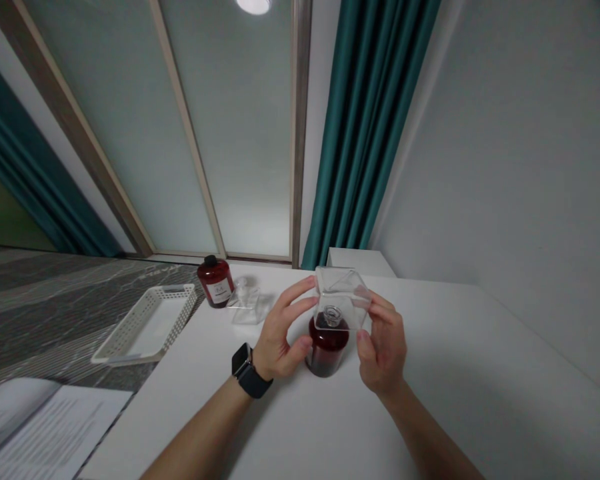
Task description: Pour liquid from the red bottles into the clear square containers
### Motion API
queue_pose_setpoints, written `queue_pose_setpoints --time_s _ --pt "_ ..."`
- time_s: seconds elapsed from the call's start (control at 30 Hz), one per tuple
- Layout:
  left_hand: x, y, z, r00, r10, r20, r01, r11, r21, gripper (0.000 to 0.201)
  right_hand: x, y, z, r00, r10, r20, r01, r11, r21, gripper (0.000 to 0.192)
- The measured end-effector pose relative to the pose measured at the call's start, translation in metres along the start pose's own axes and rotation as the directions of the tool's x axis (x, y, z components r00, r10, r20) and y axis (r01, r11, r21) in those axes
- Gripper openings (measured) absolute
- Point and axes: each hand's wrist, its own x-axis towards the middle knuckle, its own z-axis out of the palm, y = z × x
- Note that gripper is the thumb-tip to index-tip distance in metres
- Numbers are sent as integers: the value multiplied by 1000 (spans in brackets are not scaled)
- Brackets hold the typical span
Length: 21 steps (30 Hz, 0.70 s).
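My right hand point(383, 343) has its thumb and fingers closed on the right side of a clear, square-sided container point(347, 300), which is held tilted. On the other side, my left hand point(286, 333) has its fingers stretched out and spread, with the fingertips at the container's left edge and the thumb apart. Just below and behind the container stands a dark red bottle point(325, 353), partly covered by it. A clear ring, possibly the bottle's neck, shows through the container. Around my left wrist is a black watch point(250, 370).
Another dark red bottle point(216, 281) with a black cap and white label stands at the white table's point(430, 413) far left, next to a clear container point(245, 303). Beyond the left edge are a white perforated basket point(105, 347) and an open book point(55, 427). A white box point(363, 260) is behind.
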Motion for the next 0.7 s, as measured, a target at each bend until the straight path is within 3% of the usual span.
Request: queue_pose_setpoints --time_s 0.43,0.7 --pt "-1 -1 1 1000 14 -2 -14 1000 -13 48 0 1 0 1000 -27 1 27 1000 3 30" --pt "0 1 0 997 -69 22 68 997 30 50 0 3 -2 997 49 54 -51 998 43 33"
